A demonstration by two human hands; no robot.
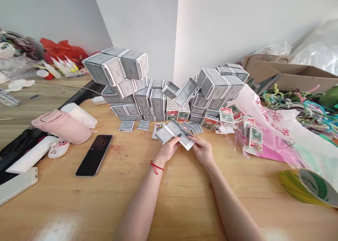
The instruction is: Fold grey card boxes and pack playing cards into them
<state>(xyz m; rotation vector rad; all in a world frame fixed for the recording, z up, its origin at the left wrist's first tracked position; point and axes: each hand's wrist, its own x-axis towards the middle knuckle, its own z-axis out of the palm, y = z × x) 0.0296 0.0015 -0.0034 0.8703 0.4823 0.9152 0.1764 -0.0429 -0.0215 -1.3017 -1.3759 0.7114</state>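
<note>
Both of my hands hold a fanned bunch of playing cards (176, 132), backs up with a grey pattern, just above the wooden table (132, 198). My left hand (169, 150), with a red string at its wrist, grips the bunch from the left. My right hand (202, 150) pinches its right end. One face-up card (157, 127) lies just beyond the bunch. Behind it rises a wall of stacked grey card packs (137, 89), some tilted.
A black phone (94, 155) lies left of my hands, beside a pink bottle (63, 126) and a white roll (31, 157). Boxed decks (229, 116) spill over a pink-and-white plastic bag (274, 135) on the right. A green-yellow tape roll (308, 186) and a cardboard box (295, 75) sit at far right.
</note>
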